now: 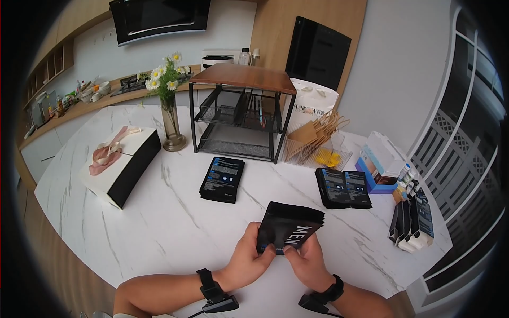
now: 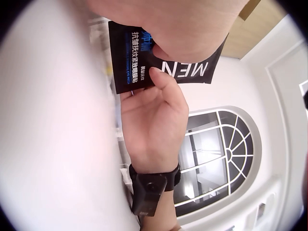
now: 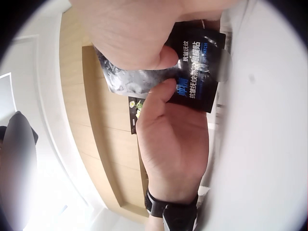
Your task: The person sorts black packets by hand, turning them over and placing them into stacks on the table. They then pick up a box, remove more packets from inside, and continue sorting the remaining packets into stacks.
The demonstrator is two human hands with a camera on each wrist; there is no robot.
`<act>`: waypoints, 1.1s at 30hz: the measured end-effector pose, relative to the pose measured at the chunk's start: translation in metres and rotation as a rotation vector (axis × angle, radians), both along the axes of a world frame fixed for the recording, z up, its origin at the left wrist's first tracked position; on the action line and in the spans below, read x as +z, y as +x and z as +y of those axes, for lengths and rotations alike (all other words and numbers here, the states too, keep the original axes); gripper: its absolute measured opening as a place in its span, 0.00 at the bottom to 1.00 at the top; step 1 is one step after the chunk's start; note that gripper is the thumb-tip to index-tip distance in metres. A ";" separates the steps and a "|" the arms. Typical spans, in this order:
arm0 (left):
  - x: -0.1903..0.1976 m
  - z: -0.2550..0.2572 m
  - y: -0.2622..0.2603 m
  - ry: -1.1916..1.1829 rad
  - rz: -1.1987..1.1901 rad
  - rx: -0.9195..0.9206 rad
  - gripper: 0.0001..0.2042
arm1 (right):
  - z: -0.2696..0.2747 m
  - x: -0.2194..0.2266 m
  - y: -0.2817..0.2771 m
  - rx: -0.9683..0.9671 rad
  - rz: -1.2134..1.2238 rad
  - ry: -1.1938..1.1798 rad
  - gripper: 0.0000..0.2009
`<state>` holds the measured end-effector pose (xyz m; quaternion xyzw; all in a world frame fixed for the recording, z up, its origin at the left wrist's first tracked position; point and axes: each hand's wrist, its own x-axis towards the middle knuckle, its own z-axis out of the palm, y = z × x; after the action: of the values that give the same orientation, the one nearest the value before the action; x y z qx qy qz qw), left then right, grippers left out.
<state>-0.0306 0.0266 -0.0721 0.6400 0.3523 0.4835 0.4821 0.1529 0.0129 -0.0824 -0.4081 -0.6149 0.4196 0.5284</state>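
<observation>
Both hands hold a stack of black sachets [image 1: 286, 225] above the table's near side, white "MEN" lettering on the top one. The left hand [image 1: 248, 261] grips the left edge, its thumb on the front face; the right hand [image 1: 309, 265] grips the lower right edge the same way. In the left wrist view the sachet [image 2: 127, 62] shows blue and white print, with the right hand [image 2: 155, 120] under it. The right wrist view shows both thumbs on the sachet's face [image 3: 192, 72], the left hand [image 3: 175, 144] nearer its lower edge. Most fingers are hidden behind the stack.
Beyond the hands lie one sachet pile [image 1: 222, 180] and a double pile [image 1: 343, 188]. A white box with ribbon [image 1: 119, 164], a flower vase [image 1: 170, 124], a wood-topped rack [image 1: 241, 78], a clear bin [image 1: 318, 151], a blue-white carton [image 1: 377, 164] and black boxes [image 1: 412, 222] stand around.
</observation>
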 end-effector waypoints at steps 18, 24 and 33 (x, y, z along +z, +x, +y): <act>-0.008 0.002 0.001 0.036 0.028 -0.004 0.19 | -0.002 0.003 -0.003 0.003 -0.023 -0.043 0.26; -0.005 0.002 0.001 0.065 -0.034 0.022 0.18 | 0.000 -0.002 0.002 0.043 -0.055 -0.037 0.29; -0.006 0.000 0.002 -0.088 -0.071 -0.049 0.24 | -0.010 0.015 -0.013 0.080 0.194 -0.100 0.29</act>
<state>-0.0287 0.0268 -0.0782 0.6091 0.3403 0.4779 0.5337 0.1399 0.0025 -0.0676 -0.3666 -0.5551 0.5080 0.5472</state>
